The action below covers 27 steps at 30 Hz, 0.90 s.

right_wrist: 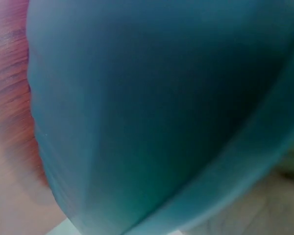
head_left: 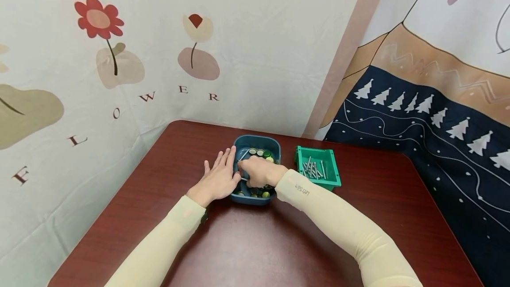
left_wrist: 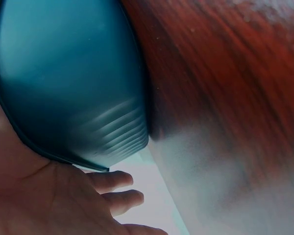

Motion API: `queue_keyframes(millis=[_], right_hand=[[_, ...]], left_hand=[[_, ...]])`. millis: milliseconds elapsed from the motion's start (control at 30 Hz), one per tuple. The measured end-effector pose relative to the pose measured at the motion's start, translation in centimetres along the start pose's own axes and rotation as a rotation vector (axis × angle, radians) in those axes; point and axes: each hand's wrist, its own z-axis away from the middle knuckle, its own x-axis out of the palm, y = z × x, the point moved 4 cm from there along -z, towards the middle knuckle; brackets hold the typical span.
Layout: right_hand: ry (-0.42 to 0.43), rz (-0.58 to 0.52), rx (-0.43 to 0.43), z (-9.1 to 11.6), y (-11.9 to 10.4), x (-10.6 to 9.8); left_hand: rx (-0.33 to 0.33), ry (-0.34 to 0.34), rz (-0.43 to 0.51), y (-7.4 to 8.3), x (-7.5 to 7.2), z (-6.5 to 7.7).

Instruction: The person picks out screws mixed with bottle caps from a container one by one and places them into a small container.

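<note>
A dark blue plastic basin (head_left: 255,201) holds several bottle caps (head_left: 260,152), some silvery inside and some green, along with a thin screw or nail (head_left: 242,156). Against its left rim rests my left hand (head_left: 217,180), fingers straight and spread. In the left wrist view the left palm (left_wrist: 44,200) lies along the rim beside the basin's outer wall (left_wrist: 63,73). My right hand (head_left: 256,172) reaches down inside the basin with bent fingers. A thin pale piece shows near its fingertips, but whether they pinch it is hidden. The right wrist view is mostly filled by the basin wall (right_wrist: 127,107).
To the right of the basin stands a green plastic bin (head_left: 332,169) with several metal screws or nails (head_left: 312,169) in it. Both containers are on a reddish-brown table (head_left: 247,247), near its back edge. Behind it hangs a printed cloth (head_left: 263,48).
</note>
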Motion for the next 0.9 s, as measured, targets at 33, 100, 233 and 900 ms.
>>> queue_keyframes(millis=[33,100,233,900], right_hand=[[0.004,-0.002,-0.005,0.0,0.0,0.0],[0.016,-0.006,-0.014,0.0,0.1,-0.1],[0.022,-0.054,-0.025,0.2,0.5,-0.5],[0.090,-0.281,-0.020,2.7,3.4,-3.0]], left_hand=[[0.000,-0.005,0.002,0.0,0.0,0.0],[-0.002,-0.010,0.004,0.0,0.1,0.1],[-0.010,-0.020,0.012,0.0,0.1,0.2],[-0.021,-0.004,-0.002,0.2,0.1,-0.1]])
